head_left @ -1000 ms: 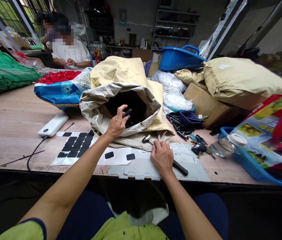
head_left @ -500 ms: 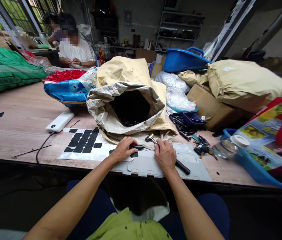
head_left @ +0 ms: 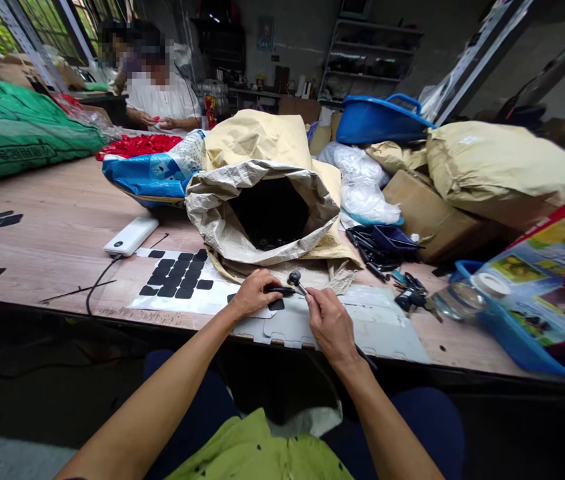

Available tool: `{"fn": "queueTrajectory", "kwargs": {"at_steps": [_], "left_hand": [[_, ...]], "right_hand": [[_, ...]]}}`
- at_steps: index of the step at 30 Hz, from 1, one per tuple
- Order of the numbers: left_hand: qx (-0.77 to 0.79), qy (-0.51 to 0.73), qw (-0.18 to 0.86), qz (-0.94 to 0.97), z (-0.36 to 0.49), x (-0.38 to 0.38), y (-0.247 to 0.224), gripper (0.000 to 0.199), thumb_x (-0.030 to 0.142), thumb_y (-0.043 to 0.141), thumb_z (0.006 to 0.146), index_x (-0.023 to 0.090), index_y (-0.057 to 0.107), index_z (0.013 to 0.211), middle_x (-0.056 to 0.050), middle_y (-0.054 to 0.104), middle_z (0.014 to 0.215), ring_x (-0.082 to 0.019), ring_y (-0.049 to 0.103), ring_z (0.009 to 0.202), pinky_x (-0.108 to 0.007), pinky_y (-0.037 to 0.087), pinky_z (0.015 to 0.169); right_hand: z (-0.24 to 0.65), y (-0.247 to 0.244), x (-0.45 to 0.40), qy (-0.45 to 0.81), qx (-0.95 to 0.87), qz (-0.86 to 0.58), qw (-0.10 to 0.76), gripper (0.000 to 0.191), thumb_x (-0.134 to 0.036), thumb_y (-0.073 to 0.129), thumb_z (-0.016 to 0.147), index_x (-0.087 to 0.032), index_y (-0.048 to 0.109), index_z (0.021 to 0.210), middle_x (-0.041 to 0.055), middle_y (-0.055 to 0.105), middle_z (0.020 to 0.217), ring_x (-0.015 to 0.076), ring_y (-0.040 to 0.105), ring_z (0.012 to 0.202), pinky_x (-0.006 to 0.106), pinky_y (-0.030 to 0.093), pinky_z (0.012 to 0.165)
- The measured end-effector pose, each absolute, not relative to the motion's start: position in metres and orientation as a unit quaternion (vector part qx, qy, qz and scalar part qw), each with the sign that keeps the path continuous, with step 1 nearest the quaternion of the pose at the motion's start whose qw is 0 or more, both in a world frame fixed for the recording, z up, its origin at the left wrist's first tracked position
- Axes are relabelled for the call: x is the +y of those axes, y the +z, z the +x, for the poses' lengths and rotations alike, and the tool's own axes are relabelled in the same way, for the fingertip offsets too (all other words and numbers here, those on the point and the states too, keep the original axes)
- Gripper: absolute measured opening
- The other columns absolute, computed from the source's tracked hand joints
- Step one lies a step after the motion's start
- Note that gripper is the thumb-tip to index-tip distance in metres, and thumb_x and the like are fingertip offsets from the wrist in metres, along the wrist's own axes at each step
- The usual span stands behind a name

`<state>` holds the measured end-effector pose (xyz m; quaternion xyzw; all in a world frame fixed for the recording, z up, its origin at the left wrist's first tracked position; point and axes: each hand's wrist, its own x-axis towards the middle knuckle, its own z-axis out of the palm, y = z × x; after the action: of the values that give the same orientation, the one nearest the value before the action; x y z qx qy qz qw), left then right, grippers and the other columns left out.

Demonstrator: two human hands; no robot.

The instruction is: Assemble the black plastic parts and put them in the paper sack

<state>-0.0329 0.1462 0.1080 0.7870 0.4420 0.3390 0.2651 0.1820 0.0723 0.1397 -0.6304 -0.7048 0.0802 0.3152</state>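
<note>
My left hand rests at the near edge of the table, its fingers closed on a slim black piece whose exact kind I cannot make out. My right hand grips a small hammer by its metal shaft. The hammer's dark round head is just above the tip of the black piece; whether they touch is unclear. Most of the black handle is hidden behind my right hand and forearm. Under both hands lies a grey board. A black rounded patch shows beside my left fingers.
Behind my hands an open sack holds dark pieces. White sheet with black patches and a white power bank are left. Black parts, keys, a clear jar and a blue basin stand right. A co-worker sits opposite.
The hammer has turned in my right hand, and its head has shifted left over the black piece. My left hand keeps its hold. The whole view has shifted slightly.
</note>
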Motion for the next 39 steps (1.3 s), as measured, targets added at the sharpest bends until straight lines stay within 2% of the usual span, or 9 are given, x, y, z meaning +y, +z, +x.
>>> {"fn": "queueTrajectory", "kwargs": {"at_steps": [8, 14, 19, 24, 29, 34, 39], "left_hand": [[0.428, 0.356, 0.289, 0.779, -0.035, 0.149, 0.104, 0.019, 0.021, 0.078, 0.079, 0.022, 0.077, 0.098, -0.003, 0.067, 0.094, -0.022, 0.059, 0.096, -0.034, 0.046, 0.089], [0.44, 0.342, 0.282, 0.781, -0.035, 0.15, 0.104, 0.012, 0.018, 0.078, 0.078, 0.021, 0.076, 0.09, -0.003, 0.065, 0.089, -0.021, 0.058, 0.093, -0.032, 0.045, 0.085], [0.447, 0.349, 0.285, 0.773, -0.033, 0.149, 0.105, 0.017, 0.018, 0.077, 0.079, 0.022, 0.077, 0.096, -0.003, 0.066, 0.092, -0.021, 0.058, 0.095, -0.033, 0.045, 0.088], [0.452, 0.345, 0.282, 0.773, -0.032, 0.148, 0.105, 0.017, 0.017, 0.077, 0.078, 0.021, 0.076, 0.094, -0.003, 0.067, 0.091, -0.022, 0.059, 0.095, -0.034, 0.046, 0.088], [0.452, 0.347, 0.278, 0.773, -0.032, 0.147, 0.106, 0.016, 0.016, 0.076, 0.077, 0.021, 0.075, 0.091, -0.003, 0.066, 0.09, -0.022, 0.058, 0.095, -0.033, 0.046, 0.086], [0.461, 0.347, 0.276, 0.769, -0.032, 0.145, 0.108, 0.019, 0.013, 0.075, 0.073, 0.021, 0.072, 0.09, -0.002, 0.064, 0.09, -0.021, 0.057, 0.093, -0.033, 0.046, 0.084], [0.461, 0.343, 0.268, 0.774, -0.031, 0.143, 0.11, 0.02, 0.012, 0.075, 0.072, 0.02, 0.068, 0.089, -0.001, 0.063, 0.089, -0.021, 0.057, 0.092, -0.033, 0.045, 0.083]], "right_hand": [[0.167, 0.149, 0.067, 0.044, -0.718, -0.6, 0.351, 0.035, -0.035, 0.042, 0.105, -0.022, 0.068, 0.124, 0.0058, 0.066, 0.1, 0.0176, 0.064, 0.096, 0.026, 0.047, 0.084], [0.166, 0.139, 0.064, 0.023, -0.748, -0.596, 0.29, 0.032, -0.031, 0.043, 0.105, -0.023, 0.07, 0.122, 0.0048, 0.066, 0.097, 0.0159, 0.064, 0.089, 0.024, 0.047, 0.079], [0.173, 0.137, 0.062, 0.0, -0.716, -0.617, 0.326, 0.033, -0.034, 0.044, 0.105, -0.023, 0.069, 0.123, 0.0052, 0.067, 0.1, 0.0168, 0.064, 0.093, 0.024, 0.046, 0.081], [0.177, 0.133, 0.06, 0.015, -0.728, -0.618, 0.297, 0.032, -0.034, 0.044, 0.105, -0.024, 0.07, 0.121, 0.0041, 0.067, 0.098, 0.016, 0.064, 0.09, 0.024, 0.045, 0.079], [0.19, 0.13, 0.076, -0.009, -0.694, -0.647, 0.315, 0.029, -0.034, 0.049, 0.103, -0.025, 0.071, 0.12, 0.0033, 0.067, 0.1, 0.0159, 0.062, 0.094, 0.025, 0.044, 0.081], [0.21, 0.118, 0.1, -0.045, -0.695, -0.673, 0.25, 0.022, -0.027, 0.055, 0.099, -0.023, 0.073, 0.112, 0.0046, 0.064, 0.096, 0.0184, 0.056, 0.093, 0.029, 0.039, 0.079], [0.213, 0.107, 0.104, -0.083, -0.683, -0.69, 0.226, 0.021, -0.028, 0.058, 0.097, -0.025, 0.071, 0.113, 0.005, 0.062, 0.099, 0.0194, 0.051, 0.091, 0.031, 0.033, 0.076]]}}
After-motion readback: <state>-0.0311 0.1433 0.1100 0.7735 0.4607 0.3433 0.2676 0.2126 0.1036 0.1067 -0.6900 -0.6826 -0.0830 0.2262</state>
